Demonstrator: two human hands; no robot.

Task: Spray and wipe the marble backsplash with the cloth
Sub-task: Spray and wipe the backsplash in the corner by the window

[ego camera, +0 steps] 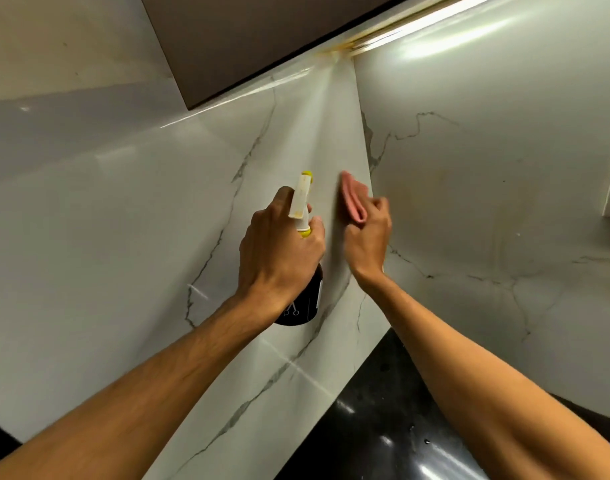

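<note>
head view. grips the dark spray bottle point(300, 202) in the left hand point(279, 252), fingers curled round its neck, white nozzle point(306, 175) aimed up along the marble backsplash point(123, 220). pinches the pink cloth point(353, 199) in the right hand point(367, 239), against the backsplash just beside its inner corner, well above the black worktop point(365, 427). bottle and cloth near each other, apart.

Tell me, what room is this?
Probably a kitchen: a marble backsplash wraps the corner above a shiny black countertop, with a dark cabinet overhead. The left hand grips a spray bottle, the right hand a cloth.
</note>
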